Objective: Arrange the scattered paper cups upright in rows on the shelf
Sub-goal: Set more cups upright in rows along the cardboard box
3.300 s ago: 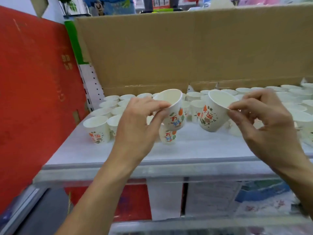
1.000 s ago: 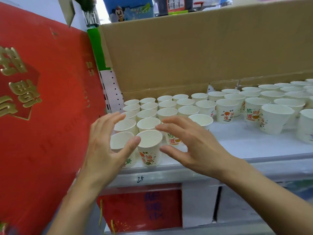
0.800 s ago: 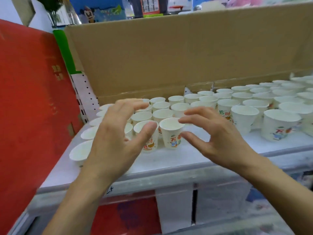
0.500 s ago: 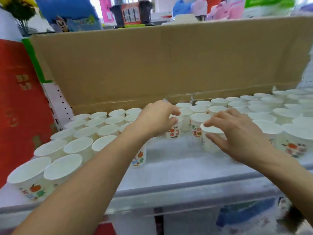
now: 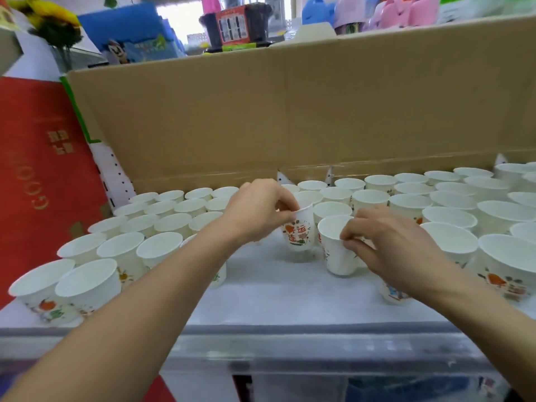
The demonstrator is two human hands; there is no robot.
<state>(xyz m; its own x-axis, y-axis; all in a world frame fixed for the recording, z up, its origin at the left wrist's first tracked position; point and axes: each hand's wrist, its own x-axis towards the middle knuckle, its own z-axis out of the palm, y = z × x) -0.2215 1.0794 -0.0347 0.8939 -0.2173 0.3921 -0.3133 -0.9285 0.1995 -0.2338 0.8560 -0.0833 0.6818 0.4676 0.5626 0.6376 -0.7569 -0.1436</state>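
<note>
White paper cups are now in both hands. Half a second ago the left hand (image 5: 261,211) lay curled over the cluster in the middle of the frame and the right hand (image 5: 391,248) was only reaching a rim. The left hand's thumb and fingers pinch the rim of a red-printed cup (image 5: 300,232), which leans slightly. The right hand pinches the near rim of a second cup (image 5: 333,248) just beside it, mouth up. Whether either base rests on the surface I cannot tell. A little earlier both hands hovered spread over the left rows; they have since moved to the centre gap.

Both cups are at the middle of the white shelf (image 5: 275,288), over a bare strip. It divides the left rows (image 5: 150,224), tidy and upright, from the looser right group (image 5: 464,210), also upright. The shelf's pale front lip crosses the lower frame. Behind the cups a cardboard wall (image 5: 290,111) fills the centre, with white pegboard (image 5: 111,169) showing at its lower left corner. A red panel (image 5: 32,175) with gold marks covers the left edge. Along the top of the frame are a yellow flower (image 5: 49,18), a blue box (image 5: 130,33) with a cartoon figure, a black pot (image 5: 232,24) and pink goods (image 5: 391,13).
</note>
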